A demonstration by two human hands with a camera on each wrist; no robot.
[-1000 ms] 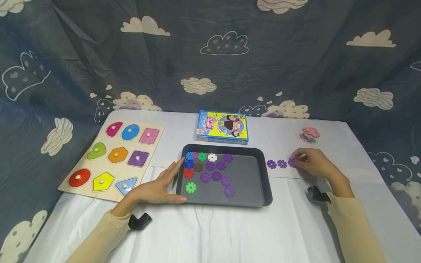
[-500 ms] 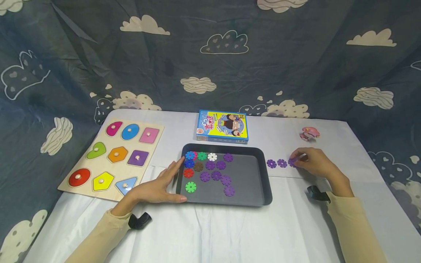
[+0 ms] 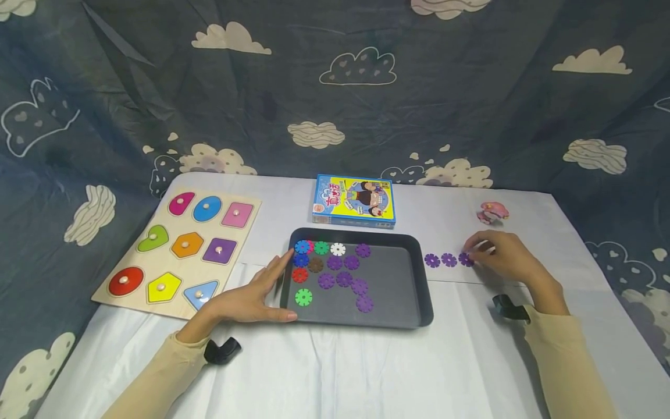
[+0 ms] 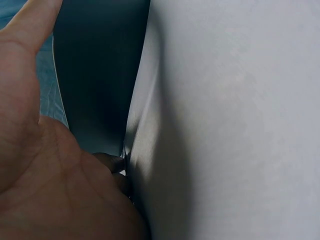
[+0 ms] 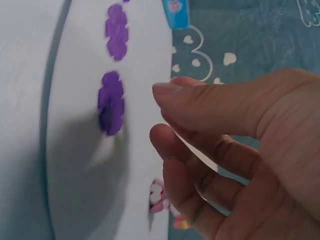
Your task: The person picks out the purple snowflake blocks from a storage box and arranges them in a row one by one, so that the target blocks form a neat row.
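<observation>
My left hand (image 3: 251, 299) steadies the left side of a dark grey tray (image 3: 398, 291), its thumb at the near left corner and its fingers along the side. In the left wrist view, the palm (image 4: 55, 175) lies beside the tray's dark wall (image 4: 100, 75). Purple notched plastic discs (image 3: 344, 280) lie in the tray, with blue, red, green, white and brown ones at its left. Right of the tray, three purple discs (image 3: 448, 260) form a row on the white cloth. My right hand (image 3: 502, 254) hovers by the rightmost disc (image 5: 111, 102), its loosely bent fingers holding nothing.
A wooden shape puzzle board (image 3: 180, 256) with knobbed pieces lies at the left. Behind the tray is a blue and yellow box (image 3: 353, 201). A small pink toy figure (image 3: 492, 213) stands at the back right. A dark cloud-patterned cloth (image 3: 262, 105) hangs behind the table.
The right hand has let go of the rightmost purple disc, leaving it at the end of the row, and has drawn back slightly. The left hand has stayed at the tray.
</observation>
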